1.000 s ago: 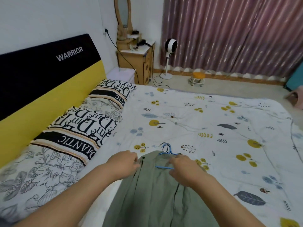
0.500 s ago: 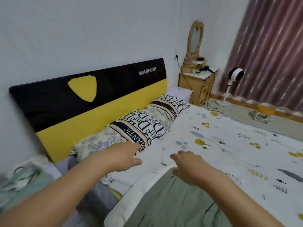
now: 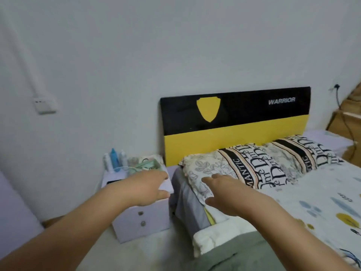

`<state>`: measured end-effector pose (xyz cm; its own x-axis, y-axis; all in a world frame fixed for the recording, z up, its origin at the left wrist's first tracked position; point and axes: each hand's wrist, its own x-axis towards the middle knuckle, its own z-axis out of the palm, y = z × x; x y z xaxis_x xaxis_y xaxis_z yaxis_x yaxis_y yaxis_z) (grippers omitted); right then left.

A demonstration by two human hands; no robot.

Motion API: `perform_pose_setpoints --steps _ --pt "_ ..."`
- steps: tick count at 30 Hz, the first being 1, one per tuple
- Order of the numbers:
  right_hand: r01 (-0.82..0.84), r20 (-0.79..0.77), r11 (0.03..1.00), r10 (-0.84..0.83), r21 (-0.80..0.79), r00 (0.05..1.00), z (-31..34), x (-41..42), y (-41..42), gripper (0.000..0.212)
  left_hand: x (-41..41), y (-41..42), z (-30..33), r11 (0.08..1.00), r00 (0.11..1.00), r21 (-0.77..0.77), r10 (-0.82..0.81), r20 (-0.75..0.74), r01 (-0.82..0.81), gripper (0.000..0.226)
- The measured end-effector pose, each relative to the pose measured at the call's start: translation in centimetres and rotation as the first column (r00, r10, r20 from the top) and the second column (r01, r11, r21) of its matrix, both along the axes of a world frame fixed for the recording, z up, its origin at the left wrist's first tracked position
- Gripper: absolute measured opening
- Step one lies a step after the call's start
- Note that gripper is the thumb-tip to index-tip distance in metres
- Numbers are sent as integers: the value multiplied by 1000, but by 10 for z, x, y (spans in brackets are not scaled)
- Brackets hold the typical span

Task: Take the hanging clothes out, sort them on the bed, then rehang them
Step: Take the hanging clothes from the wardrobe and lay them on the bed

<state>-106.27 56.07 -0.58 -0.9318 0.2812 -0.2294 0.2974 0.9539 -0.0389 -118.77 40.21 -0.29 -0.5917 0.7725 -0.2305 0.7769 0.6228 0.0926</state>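
A green garment (image 3: 232,255) lies on the bed (image 3: 322,194) at the bottom of the view, draped over the near edge; its hanger is out of sight. My left hand (image 3: 144,187) hovers in the air in front of the white nightstand, fingers relaxed and holding nothing. Over the corner of the bed by the pillow, my right hand (image 3: 228,194) is stretched out with fingers spread, empty. Both hands are above and apart from the garment.
A white nightstand (image 3: 144,222) with bottles and a green box stands left of the bed. Two patterned pillows (image 3: 259,163) lie against the black-and-yellow headboard (image 3: 234,122). A wooden dresser (image 3: 349,118) is at the far right, a wall switch (image 3: 44,103) at left.
Both hands have let go of the green garment and its blue hanger and lifted off. The view has swung left from the curtain toward the headboard wall and nightstand.
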Motion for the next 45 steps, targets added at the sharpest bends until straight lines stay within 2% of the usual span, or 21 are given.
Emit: perform_pose_setpoints --steps 4,10,18,27,34,41,45 --pt "-158 -58 987 157 -12 986 10 -44 -66 47 -16 -84 18 990 990 38 140 -23 -139 51" --pt "-352 -144 935 342 -49 929 26 -110 -185 51 -42 -216 35 939 937 2 342 -63 -343 55" --pt "-595 -190 797 572 -101 798 32 -183 -354 52 -71 -399 46 812 811 24 583 -43 -583 57" --pt "-790 -155 602 775 -112 613 40 -244 -484 55 -70 -527 47 576 585 151 811 15 -803 55" --pt "-916 -162 383 903 -117 398 47 -300 -564 51 -75 -601 60 375 381 188 925 -4 -908 55" --pt "-975 -289 167 935 -149 204 65 -360 -636 47 -97 -661 70 134 124 284 991 -55 -949 53" --pt "-988 -367 61 923 -145 111 73 -375 -684 51 -99 -691 65 33 21 281 999 -46 -959 54"
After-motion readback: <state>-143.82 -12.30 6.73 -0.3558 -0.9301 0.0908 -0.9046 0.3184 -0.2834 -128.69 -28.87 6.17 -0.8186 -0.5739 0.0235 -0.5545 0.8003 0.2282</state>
